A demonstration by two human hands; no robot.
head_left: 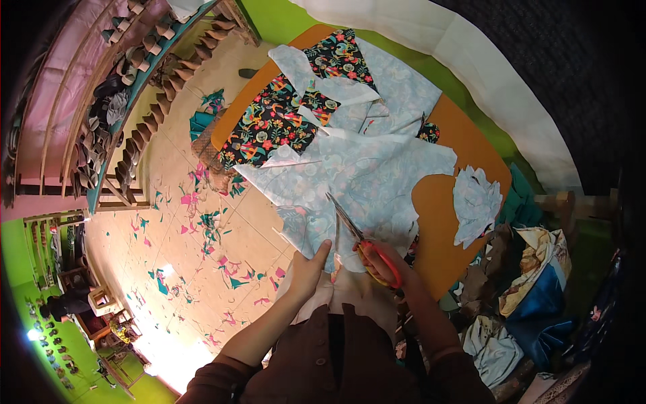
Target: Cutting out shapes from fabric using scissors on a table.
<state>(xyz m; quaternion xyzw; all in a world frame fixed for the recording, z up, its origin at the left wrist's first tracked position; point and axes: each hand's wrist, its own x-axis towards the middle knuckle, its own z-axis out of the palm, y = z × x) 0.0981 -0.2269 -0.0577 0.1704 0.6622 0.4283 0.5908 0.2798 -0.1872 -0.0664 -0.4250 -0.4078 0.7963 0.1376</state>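
My right hand (pixel 381 264) is closed round the red and yellow handles of a pair of scissors (pixel 348 219). Their metal blades point away from me and slightly left, over the pale back side of a floral fabric (pixel 377 168). Close to the blades, my left hand (pixel 309 275) grips the fabric's near edge, thumb on top and the other fingers mostly hidden. A dark line runs through the cloth beside the blades; whether it is a slit or a blade I cannot tell. Farther off, the black printed side (pixel 272 124) with bright flowers shows.
The fabric lies on an orange-brown table (pixel 464 138), with a bunched pale fabric piece (pixel 476 202) at its right. Pink and green scraps (pixel 215 222) litter the tiled floor. Shoe forms fill a rack (pixel 128 101) at left. Heaped cloth and a blue piece (pixel 538 326) lie at right.
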